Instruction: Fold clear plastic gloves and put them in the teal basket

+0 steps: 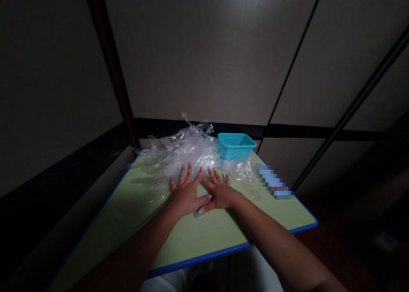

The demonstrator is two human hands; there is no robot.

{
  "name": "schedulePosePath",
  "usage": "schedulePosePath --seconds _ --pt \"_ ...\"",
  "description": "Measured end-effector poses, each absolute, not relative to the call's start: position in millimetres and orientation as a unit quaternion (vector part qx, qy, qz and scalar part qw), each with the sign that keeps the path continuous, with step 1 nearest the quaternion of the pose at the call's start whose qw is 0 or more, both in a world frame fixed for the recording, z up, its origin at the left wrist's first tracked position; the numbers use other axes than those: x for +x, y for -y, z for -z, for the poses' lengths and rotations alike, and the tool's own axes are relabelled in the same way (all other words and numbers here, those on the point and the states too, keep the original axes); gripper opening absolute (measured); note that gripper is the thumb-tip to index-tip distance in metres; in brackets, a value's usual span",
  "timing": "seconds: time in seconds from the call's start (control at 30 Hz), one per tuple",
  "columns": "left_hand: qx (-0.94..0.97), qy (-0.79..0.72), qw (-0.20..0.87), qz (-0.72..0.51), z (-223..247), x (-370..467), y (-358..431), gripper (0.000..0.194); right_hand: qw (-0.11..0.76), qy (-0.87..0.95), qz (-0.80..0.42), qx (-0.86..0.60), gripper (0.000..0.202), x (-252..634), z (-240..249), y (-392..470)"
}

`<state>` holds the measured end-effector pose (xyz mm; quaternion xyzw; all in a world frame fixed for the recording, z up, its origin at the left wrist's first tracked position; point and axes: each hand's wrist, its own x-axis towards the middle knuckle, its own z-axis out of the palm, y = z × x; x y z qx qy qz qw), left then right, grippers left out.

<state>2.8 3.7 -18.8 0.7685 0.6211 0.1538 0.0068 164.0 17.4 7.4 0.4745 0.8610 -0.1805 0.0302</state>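
My left hand point(187, 192) lies palm down with its fingers spread, their tips at the near edge of a heap of clear plastic bags point(188, 149). Beside it, my right hand point(220, 193) is also palm down with fingers apart, and the two thumbs cross or nearly touch. Under both hands shows the edge of a small flat whitish thing point(198, 214), mostly covered, so its kind cannot be made out. Part of the crumpled plastic spreads right, in front of a turquoise plastic basket point(236, 146).
The light green table point(204, 241) has a blue edge. A blurred-out blue flat item point(275, 182) lies near its right edge. Behind the table stand dark-seamed pale panels point(204, 57), close to the basket and bags. My legs are below the near edge.
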Motion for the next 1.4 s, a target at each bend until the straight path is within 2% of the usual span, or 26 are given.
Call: schedulePosePath --seconds 0.4,0.8,1.07,1.4 --pt "0.771 -0.617 0.017 -0.155 21.2 2.4 -6.0 0.099 0.026 -0.861 0.189 0.472 0.120 164.2 -4.7 -18.5" --pt "0.746 -0.645 -0.023 -0.166 24.1 -2.5 -16.2 0.071 0.031 -0.858 0.171 0.482 0.122 162.9 -3.6 -17.8" --pt "0.734 -0.657 -0.038 -0.169 22.8 -9.0 -19.3 0.064 0.031 -0.857 0.169 0.487 0.122 163.6 -2.2 -17.9" --pt "0.753 -0.632 -0.022 -0.180 22.9 -19.0 -19.7 0.075 0.021 -0.847 0.143 0.512 0.116 167.1 2.1 -22.5"
